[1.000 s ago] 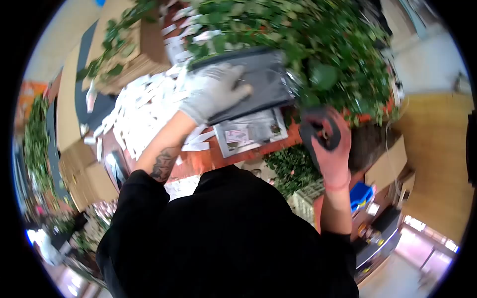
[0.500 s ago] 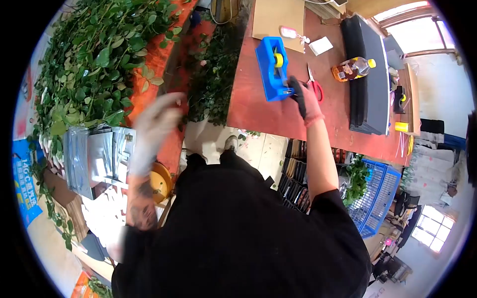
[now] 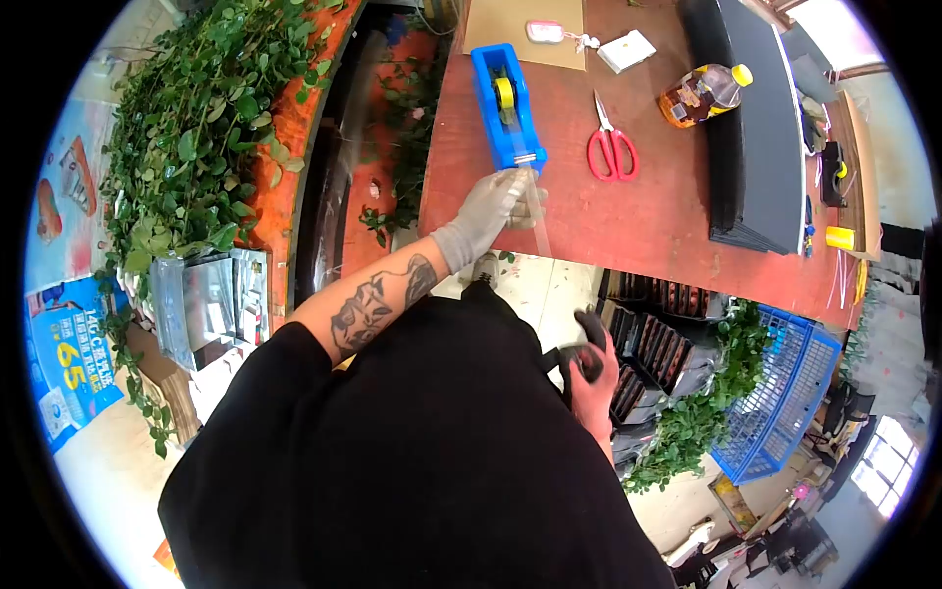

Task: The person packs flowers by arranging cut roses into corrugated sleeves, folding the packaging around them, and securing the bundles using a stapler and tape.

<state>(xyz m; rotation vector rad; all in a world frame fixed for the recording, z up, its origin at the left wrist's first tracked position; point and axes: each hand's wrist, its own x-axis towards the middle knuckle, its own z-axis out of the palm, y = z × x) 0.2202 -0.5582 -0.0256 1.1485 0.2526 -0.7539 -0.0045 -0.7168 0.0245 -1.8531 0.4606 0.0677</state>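
My left hand [image 3: 488, 214], in a pale grey glove, is at the near end of the blue tape dispenser [image 3: 507, 108], its fingers pinched at the cutting edge. A clear strip of tape [image 3: 539, 221] stretches from there toward my body, beside the fingers. My right hand [image 3: 589, 371], in a pink and black glove, hangs in front of the red table's near edge, with fingers curled; whether it holds anything is too small to tell. Red-handled scissors [image 3: 612, 147] lie right of the dispenser.
A bottle [image 3: 701, 95] leans by dark stacked sheets [image 3: 751, 128] on the red table [image 3: 589, 231]. Leafy stems [image 3: 196, 128] cover the left table. Below right are a blue crate [image 3: 785, 393] and dark boxes [image 3: 648, 339]. A white box [image 3: 627, 51] lies behind the scissors.
My left hand has moved right, from the leafy table to the dispenser. My right hand has left the dispenser and dropped toward my body. The view has shifted slightly.
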